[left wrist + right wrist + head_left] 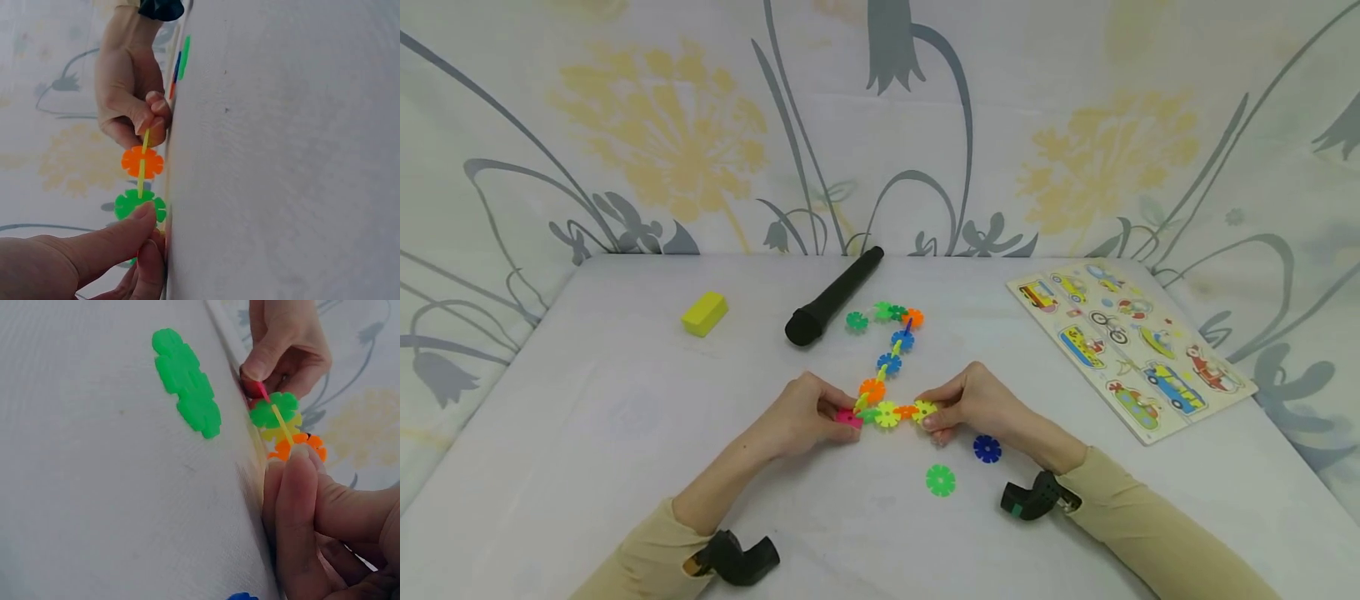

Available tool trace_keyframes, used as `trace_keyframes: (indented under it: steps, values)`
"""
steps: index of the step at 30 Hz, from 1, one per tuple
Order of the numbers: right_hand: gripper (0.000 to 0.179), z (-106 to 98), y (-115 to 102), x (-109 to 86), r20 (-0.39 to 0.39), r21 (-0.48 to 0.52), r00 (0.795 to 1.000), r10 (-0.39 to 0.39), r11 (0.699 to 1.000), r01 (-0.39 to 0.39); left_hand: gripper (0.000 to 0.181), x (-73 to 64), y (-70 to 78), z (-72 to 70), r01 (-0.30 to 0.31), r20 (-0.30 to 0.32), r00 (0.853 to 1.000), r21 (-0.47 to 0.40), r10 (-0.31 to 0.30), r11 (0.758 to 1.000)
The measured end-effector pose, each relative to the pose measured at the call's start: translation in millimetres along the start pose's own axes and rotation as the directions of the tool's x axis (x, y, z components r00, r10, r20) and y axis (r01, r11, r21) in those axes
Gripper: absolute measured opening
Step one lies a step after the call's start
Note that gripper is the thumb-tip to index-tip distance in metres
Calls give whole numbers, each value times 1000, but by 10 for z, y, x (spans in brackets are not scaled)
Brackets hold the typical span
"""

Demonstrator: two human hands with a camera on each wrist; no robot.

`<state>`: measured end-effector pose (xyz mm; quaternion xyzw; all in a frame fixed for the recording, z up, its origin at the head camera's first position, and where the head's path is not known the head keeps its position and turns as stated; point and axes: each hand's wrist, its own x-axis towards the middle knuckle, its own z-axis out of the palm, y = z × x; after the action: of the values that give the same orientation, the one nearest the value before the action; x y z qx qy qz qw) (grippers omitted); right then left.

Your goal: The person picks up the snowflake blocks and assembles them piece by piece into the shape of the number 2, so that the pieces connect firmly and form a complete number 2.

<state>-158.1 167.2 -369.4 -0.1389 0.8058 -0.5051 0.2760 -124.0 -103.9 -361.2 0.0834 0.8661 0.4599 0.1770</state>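
A chain of interlocking plastic flower discs [889, 363] in several colours bends across the table's middle. My left hand [808, 414] pinches a pink disc [849, 418] at the chain's near corner. At the other end of the short front row, my right hand [973, 406] pinches a yellow disc [924, 411]. Between the hands run a green, a yellow and an orange disc [142, 162]. In the right wrist view, the green disc [275, 410] sits slotted beside the pink one. A loose green disc [940, 480] and a dark blue disc [987, 448] lie near my right hand.
Behind the chain lies a black microphone [835, 298]. A yellow block [704, 314] rests at the back left. On the right is a picture board [1131, 346] with vehicle shapes. A floral cloth [880, 125] hangs along the table's back edge.
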Motion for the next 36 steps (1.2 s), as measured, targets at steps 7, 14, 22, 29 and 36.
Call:
trace_keyframes:
  steps: [7, 14, 22, 29, 36]
  values:
    - [40, 3, -38, -7, 35, -29, 999, 12, 1000, -11, 37, -18, -3, -31, -21, 14, 1000, 27, 21, 999]
    - [41, -61, -41, -22, 77, -185, 996, -34, 982, 48, 38, -13, -2, -35, -9, 18, 1000, 51, 8, 999]
    - [34, -384, -35, -170, 87, -420, 980, -182, 885, 201, 37, 6, 31, 22, 34, 17, 999, 51, -34, 998]
    - [32, -692, 77, -326, 53, -383, 994, -100, 917, 112, 37, 17, 18, 12, 44, 23, 999, 41, -45, 998]
    - [31, -837, 172, -364, 74, -346, 992, -102, 930, 122, 42, 6, -10, -35, 11, 35, 999, 29, -12, 1000]
